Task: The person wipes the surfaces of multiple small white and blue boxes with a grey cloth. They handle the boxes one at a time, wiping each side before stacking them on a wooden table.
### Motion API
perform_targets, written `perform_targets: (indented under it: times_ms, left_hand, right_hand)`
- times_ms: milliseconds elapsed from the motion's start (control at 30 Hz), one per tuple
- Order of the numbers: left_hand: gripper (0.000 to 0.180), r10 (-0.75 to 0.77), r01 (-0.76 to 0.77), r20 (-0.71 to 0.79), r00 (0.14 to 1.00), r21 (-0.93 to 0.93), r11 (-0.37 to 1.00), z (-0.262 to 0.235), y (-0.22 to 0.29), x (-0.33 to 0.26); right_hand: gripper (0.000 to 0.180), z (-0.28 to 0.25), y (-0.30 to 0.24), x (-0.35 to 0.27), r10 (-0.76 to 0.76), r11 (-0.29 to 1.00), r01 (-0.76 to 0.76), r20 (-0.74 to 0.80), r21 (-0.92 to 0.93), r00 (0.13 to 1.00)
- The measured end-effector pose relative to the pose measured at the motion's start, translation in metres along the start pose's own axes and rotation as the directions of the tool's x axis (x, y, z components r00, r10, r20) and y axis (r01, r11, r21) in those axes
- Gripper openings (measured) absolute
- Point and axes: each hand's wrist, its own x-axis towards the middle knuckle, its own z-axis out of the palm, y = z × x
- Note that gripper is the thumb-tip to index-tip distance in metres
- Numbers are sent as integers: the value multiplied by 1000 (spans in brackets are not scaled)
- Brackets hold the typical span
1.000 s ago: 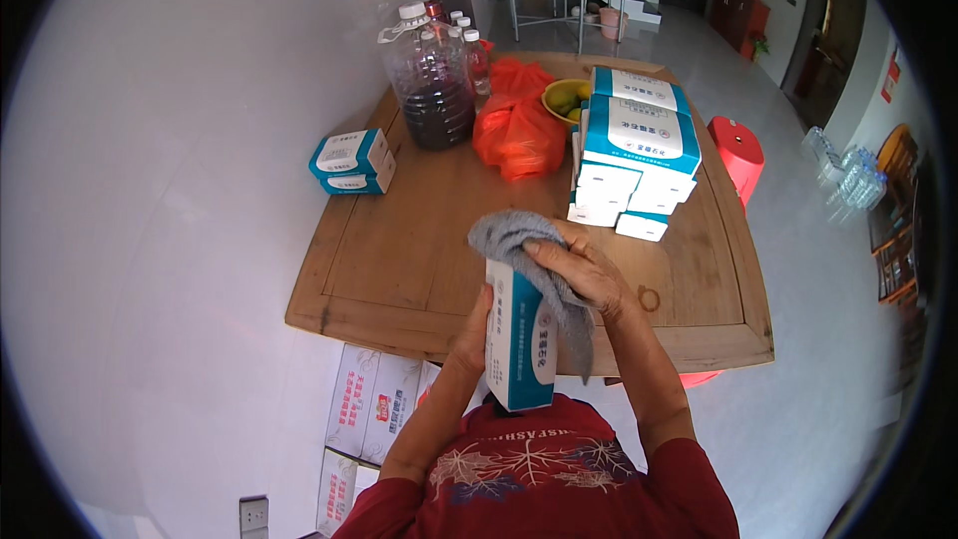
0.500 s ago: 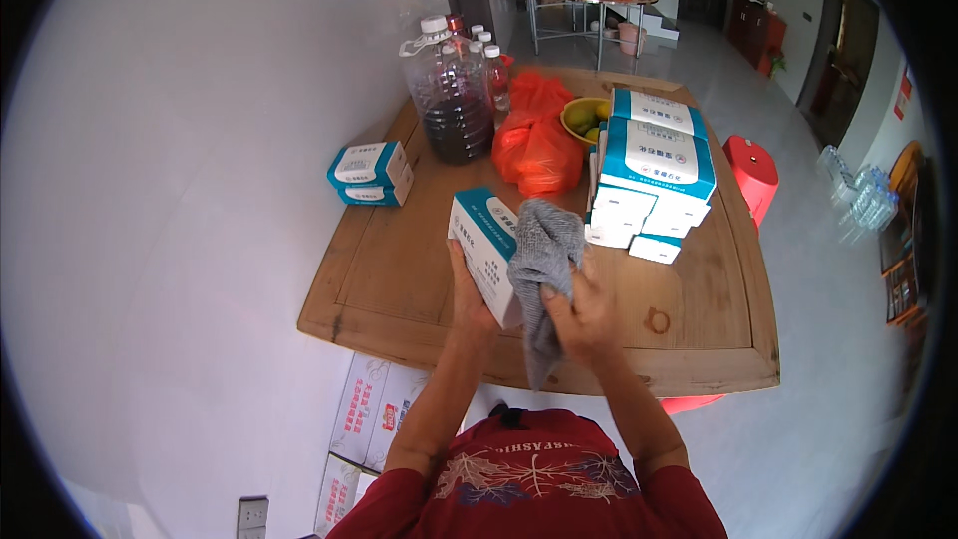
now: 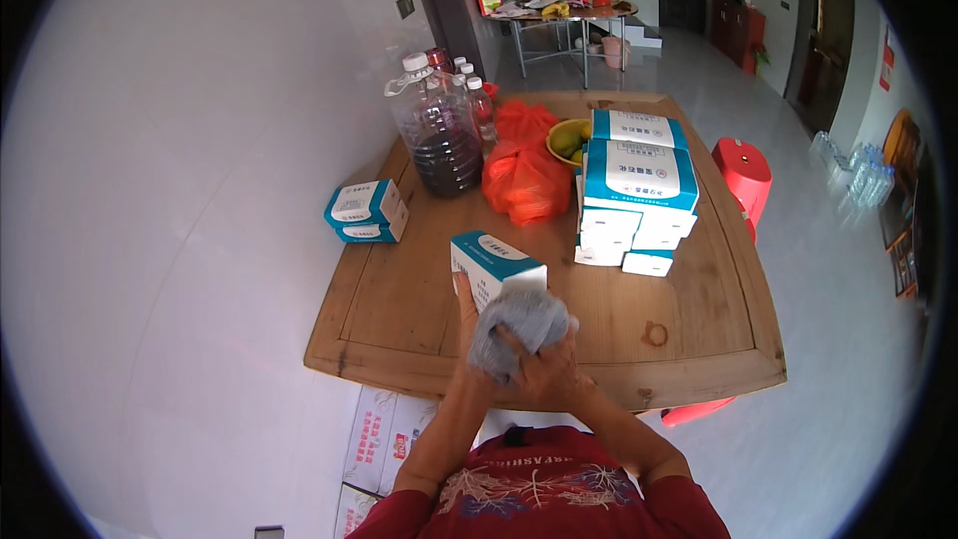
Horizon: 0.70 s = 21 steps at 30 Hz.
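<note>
Grey crumpled cloth [image 3: 519, 324] sits clenched in my right hand [image 3: 544, 374], pressed on the near end of the white-and-teal cardboard box [image 3: 496, 265]. My left hand [image 3: 466, 304] grips that box from its left side, above the wooden desk [image 3: 419, 289]. Step judged: wiping. Next, probably: turn box, steady hold.

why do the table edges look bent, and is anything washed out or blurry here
Head view: fisheye lens bows the wooden table edges toward the dark round rim; the white wall at left is bright and washed out; daylight glares off the floor; the right hand with the grey cloth looks slightly soft.
</note>
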Motion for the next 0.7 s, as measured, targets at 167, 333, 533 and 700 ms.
perform_targets:
  times_ms: [167, 333, 533, 700]
  left_hand:
    - [68, 147, -142, -148, 978, 43, 989, 4, -5, 7]
    - [52, 254, -247, -160, 954, 62, 967, -7, -8, 2]
    - [65, 226, -200, -198, 954, 144, 969, -10, -2, 1]
    - [66, 169, -166, -77, 983, 47, 985, -15, -8, -1]
  right_hand:
    - [50, -12, 4, 34, 418, 815, -396, 43, 424, 907]
    - [41, 4, 11, 40, 718, 394, -368, -32, 842, 696]
    - [42, 33, -6, -11, 363, 900, -261, -268, 349, 892]
    - [46, 17, 10, -10, 690, 120, -439, 243, 890, 681]
